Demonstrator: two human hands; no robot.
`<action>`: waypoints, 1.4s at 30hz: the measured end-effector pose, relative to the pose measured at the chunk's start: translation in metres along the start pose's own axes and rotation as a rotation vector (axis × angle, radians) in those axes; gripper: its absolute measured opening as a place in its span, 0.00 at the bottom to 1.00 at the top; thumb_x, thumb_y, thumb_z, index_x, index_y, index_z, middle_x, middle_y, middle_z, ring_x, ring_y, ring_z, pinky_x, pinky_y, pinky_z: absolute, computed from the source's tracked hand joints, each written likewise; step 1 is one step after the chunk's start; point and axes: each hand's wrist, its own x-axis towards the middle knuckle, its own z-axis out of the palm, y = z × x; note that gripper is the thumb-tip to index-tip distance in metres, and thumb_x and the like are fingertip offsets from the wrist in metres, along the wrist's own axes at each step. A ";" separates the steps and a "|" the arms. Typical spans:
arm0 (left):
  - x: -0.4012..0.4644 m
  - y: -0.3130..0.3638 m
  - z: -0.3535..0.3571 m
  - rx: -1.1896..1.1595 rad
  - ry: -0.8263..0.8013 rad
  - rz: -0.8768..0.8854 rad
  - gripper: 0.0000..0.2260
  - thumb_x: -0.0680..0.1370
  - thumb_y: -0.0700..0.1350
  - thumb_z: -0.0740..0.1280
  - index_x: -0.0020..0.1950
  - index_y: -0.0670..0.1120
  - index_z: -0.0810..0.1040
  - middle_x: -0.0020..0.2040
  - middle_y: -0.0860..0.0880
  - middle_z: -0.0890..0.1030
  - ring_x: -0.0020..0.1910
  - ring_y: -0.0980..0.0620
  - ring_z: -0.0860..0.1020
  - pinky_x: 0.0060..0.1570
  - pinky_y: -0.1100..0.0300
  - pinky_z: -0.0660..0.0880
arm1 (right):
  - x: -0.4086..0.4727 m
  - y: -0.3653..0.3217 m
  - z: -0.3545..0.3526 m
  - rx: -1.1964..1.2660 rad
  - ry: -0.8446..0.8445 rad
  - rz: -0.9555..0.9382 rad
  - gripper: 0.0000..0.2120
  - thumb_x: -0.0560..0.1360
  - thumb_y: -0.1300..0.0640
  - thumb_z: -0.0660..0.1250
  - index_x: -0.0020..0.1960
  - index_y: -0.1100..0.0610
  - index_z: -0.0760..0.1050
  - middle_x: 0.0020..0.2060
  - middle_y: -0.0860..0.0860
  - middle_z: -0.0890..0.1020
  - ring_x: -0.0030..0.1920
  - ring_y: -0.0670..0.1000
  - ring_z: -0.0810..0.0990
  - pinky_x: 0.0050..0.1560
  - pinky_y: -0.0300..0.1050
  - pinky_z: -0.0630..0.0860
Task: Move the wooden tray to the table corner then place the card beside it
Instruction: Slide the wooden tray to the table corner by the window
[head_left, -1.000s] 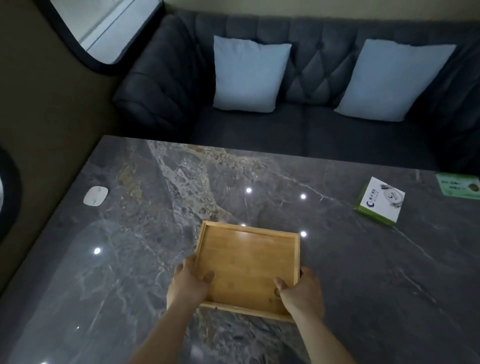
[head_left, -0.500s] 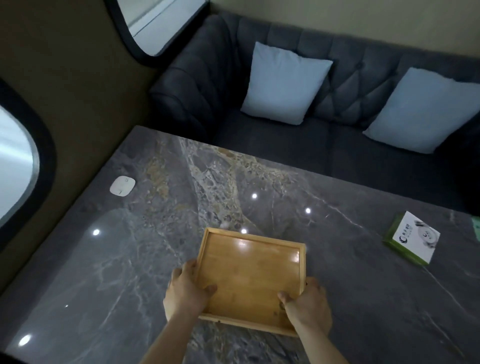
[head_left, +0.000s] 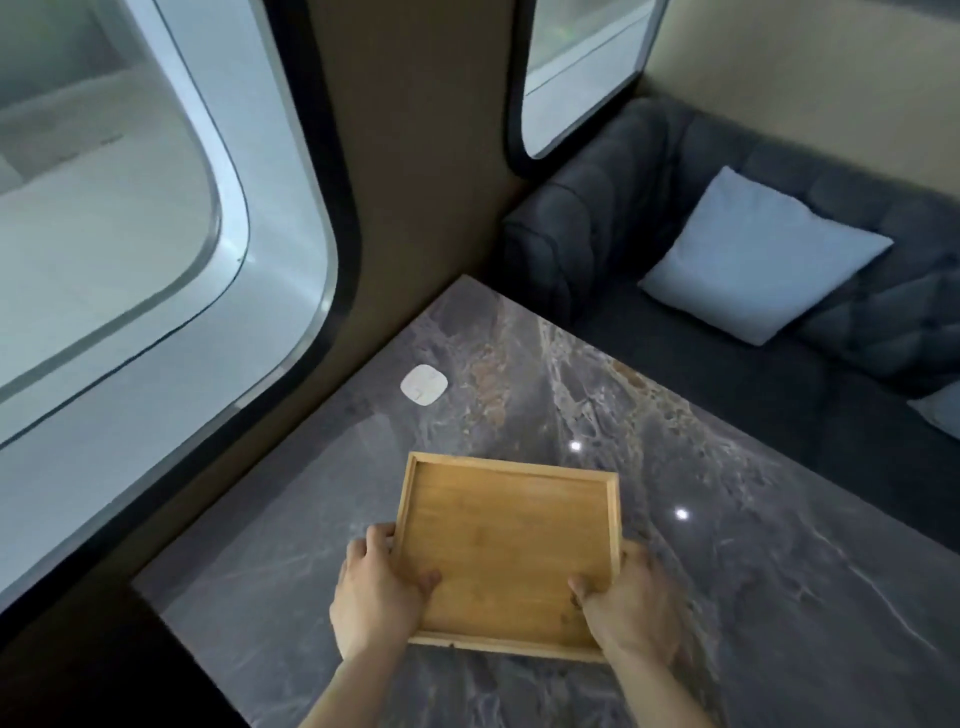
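Note:
The empty wooden tray (head_left: 506, 540) is held over the grey marble table (head_left: 753, 597), near its left side. My left hand (head_left: 376, 592) grips the tray's near-left edge, thumb inside the rim. My right hand (head_left: 631, 603) grips the near-right corner the same way. The table's far-left corner (head_left: 467, 283) lies ahead, next to the wall. The card is out of view.
A small white rounded pad (head_left: 424, 384) lies on the table near the far-left corner. A brown wall with large windows (head_left: 130, 234) runs along the table's left edge. Beyond the far edge is a dark sofa (head_left: 649, 234) with a pale blue cushion (head_left: 763, 257).
The view has swung left, so the card and box on the right have left the frame. The tray, in both hands, has moved toward the table's left side.

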 end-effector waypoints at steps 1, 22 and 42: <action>0.005 -0.005 -0.005 -0.025 0.026 -0.024 0.27 0.65 0.58 0.78 0.58 0.56 0.70 0.55 0.52 0.75 0.55 0.43 0.78 0.45 0.49 0.75 | 0.004 -0.016 0.004 -0.010 -0.003 -0.035 0.29 0.68 0.45 0.79 0.64 0.53 0.74 0.59 0.55 0.81 0.59 0.61 0.80 0.55 0.55 0.79; 0.108 -0.041 -0.040 -0.320 0.211 -0.396 0.27 0.65 0.63 0.77 0.44 0.50 0.63 0.48 0.48 0.76 0.45 0.37 0.78 0.41 0.48 0.72 | 0.077 -0.272 0.072 -0.232 -0.067 -0.689 0.37 0.77 0.46 0.72 0.80 0.56 0.61 0.75 0.55 0.67 0.75 0.58 0.64 0.74 0.59 0.67; 0.121 -0.045 -0.038 -0.070 0.256 -0.256 0.34 0.63 0.72 0.71 0.53 0.50 0.63 0.52 0.49 0.73 0.50 0.42 0.78 0.41 0.49 0.73 | 0.096 -0.254 0.086 -0.288 -0.171 -0.793 0.49 0.72 0.36 0.73 0.83 0.50 0.51 0.82 0.54 0.54 0.81 0.59 0.52 0.79 0.61 0.60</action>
